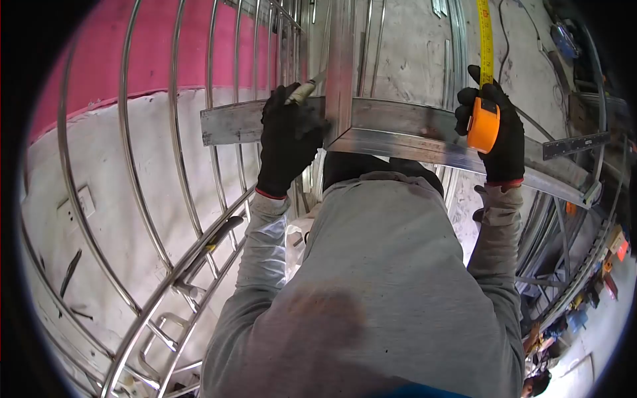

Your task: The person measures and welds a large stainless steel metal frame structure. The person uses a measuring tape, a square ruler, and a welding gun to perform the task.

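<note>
My left hand (286, 142), in a black glove with a red cuff edge, grips a pale pen-like tool (302, 92) whose thin tip points up and right. Its fingers lie at the corner where an upright metal tube (340, 60) meets a crosswise metal bar (405, 118). An orange tape measure (484, 126) is in my right hand (501, 139), also black-gloved, above the right half of the bar. The yellow tape blade (486, 43) runs out of its case toward the top edge of the view.
Shiny curved rails (126, 142) fill the left side before a pink and white wall (152, 53). A dark flat bar with markings (576, 145) lies across the frame at right. Metal lengths (458, 46) lie on the far floor. Another person's head (537, 383) shows at bottom right.
</note>
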The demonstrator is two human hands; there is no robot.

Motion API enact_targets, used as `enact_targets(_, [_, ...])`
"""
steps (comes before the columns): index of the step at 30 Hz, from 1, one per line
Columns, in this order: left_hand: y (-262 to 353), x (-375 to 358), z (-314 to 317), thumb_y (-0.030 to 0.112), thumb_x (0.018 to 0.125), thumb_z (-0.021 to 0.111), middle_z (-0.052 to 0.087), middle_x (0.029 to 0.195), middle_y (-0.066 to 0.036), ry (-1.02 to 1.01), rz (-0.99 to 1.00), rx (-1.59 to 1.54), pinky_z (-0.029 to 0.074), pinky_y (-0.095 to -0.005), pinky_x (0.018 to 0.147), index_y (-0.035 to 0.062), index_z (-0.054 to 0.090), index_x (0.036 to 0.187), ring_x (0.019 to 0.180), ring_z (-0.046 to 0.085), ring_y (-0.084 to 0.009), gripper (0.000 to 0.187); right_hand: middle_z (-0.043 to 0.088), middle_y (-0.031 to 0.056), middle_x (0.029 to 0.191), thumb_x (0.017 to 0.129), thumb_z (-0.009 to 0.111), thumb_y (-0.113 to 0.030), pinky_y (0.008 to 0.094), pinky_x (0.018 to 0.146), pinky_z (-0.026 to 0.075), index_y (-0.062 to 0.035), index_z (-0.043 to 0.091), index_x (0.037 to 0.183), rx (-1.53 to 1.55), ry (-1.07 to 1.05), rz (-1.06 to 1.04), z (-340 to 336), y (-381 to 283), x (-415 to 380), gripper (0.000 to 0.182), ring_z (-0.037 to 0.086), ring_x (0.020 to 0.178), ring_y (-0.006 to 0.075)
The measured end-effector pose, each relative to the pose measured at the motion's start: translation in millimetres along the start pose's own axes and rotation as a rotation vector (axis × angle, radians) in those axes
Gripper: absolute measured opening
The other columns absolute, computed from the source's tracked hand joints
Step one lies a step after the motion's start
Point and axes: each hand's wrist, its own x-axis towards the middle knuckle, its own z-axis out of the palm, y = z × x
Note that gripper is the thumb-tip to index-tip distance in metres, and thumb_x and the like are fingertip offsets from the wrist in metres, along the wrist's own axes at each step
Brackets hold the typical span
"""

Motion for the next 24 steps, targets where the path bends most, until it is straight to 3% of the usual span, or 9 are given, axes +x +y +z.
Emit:
enact_targets(1, [-10,-4,5,0.024,0.079,0.085,0.063,0.142,-0.019,-0.011,0.101,0.077,0.038,-0.0561,0.119,0.0069,0.063,0.142,0.136,0.056,-0.0429,0.069,0.072,0.0098,0.106,0.110,0.054,-0.034,0.0317,0.073,0.059,-0.0023,0.053,0.153,0.035,0.022,0.026,3,4,-1,0.053,0.072,0.086,0.0187])
enact_targets(4, [-20,-7,11,0.039,0.080,0.087,0.059,0.148,-0.021,-0.065,0.020,0.042,0.030,-0.0593,0.123,0.0091,0.061,0.146,0.144,0.045,-0.0479,0.077,0.072,0.0097,0.103,0.110,0.054,-0.033,0.0316,0.073,0.059,-0.0023,0.053,0.154,0.057,0.091,0.081,18,15,-7,0.054,0.072,0.084,0.0184])
enact_targets(8, [-28,-7,17,0.048,0.075,0.088,0.054,0.151,-0.020,-0.116,0.062,0.045,0.019,-0.0622,0.127,0.0115,0.058,0.150,0.148,0.040,-0.0488,0.088,0.072,0.0098,0.101,0.109,0.054,-0.031,0.0324,0.070,0.059,-0.0004,0.051,0.153,0.122,0.136,0.128,32,31,-15,0.053,0.071,0.081,0.0184])
enact_targets(10, [-24,-4,17,0.049,0.073,0.089,0.054,0.151,-0.020,-0.175,0.039,0.071,0.020,-0.0633,0.126,0.0123,0.057,0.150,0.147,0.040,-0.0492,0.091,0.070,0.0103,0.100,0.110,0.057,-0.028,0.0327,0.067,0.059,-0.0024,0.047,0.156,0.139,0.180,0.145,39,35,-19,0.054,0.070,0.078,0.0182])
enact_targets(14, [-22,-7,16,0.055,0.074,0.084,0.051,0.156,-0.024,-0.242,0.012,0.112,0.016,-0.0639,0.128,0.0171,0.053,0.156,0.150,0.037,-0.0501,0.096,0.070,0.0078,0.097,0.111,0.053,-0.026,0.0311,0.069,0.057,0.0000,0.053,0.152,0.024,0.190,0.085,59,46,-31,0.048,0.068,0.078,0.0152])
enact_targets(16, [-34,-14,26,0.066,0.074,0.081,0.049,0.157,-0.025,-0.272,0.106,0.260,0.020,-0.0679,0.124,0.0170,0.052,0.158,0.146,0.040,-0.0493,0.101,0.070,0.0051,0.095,0.111,0.052,-0.023,0.0293,0.070,0.056,0.0000,0.055,0.150,0.023,0.138,0.045,48,64,-27,0.046,0.067,0.078,0.0120])
enact_targets(17, [-22,-10,22,0.065,0.074,0.082,0.049,0.157,-0.025,-0.197,0.107,0.217,0.022,-0.0687,0.123,0.0165,0.054,0.156,0.146,0.041,-0.0486,0.100,0.070,0.0046,0.094,0.110,0.053,-0.021,0.0289,0.071,0.056,0.0000,0.055,0.150,0.067,0.117,0.057,44,68,-22,0.045,0.066,0.079,0.0113])
enact_targets(22, [-4,-4,13,0.056,0.074,0.086,0.050,0.157,-0.025,-0.284,0.022,0.217,0.013,-0.0658,0.128,0.0178,0.056,0.154,0.153,0.034,-0.0495,0.093,0.073,0.0144,0.095,0.107,0.056,-0.022,0.0394,0.074,0.062,0.0016,0.054,0.145,0.329,0.044,0.055,58,65,-21,0.045,0.074,0.080,0.0257])
enact_targets(24, [-2,-1,11,0.055,0.075,0.086,0.051,0.155,-0.025,-0.281,0.051,0.243,0.013,-0.0658,0.128,0.0171,0.056,0.154,0.152,0.035,-0.0495,0.093,0.074,0.0147,0.095,0.107,0.057,-0.022,0.0395,0.074,0.062,0.0018,0.054,0.145,0.346,0.028,0.032,65,66,-21,0.045,0.074,0.080,0.0256])
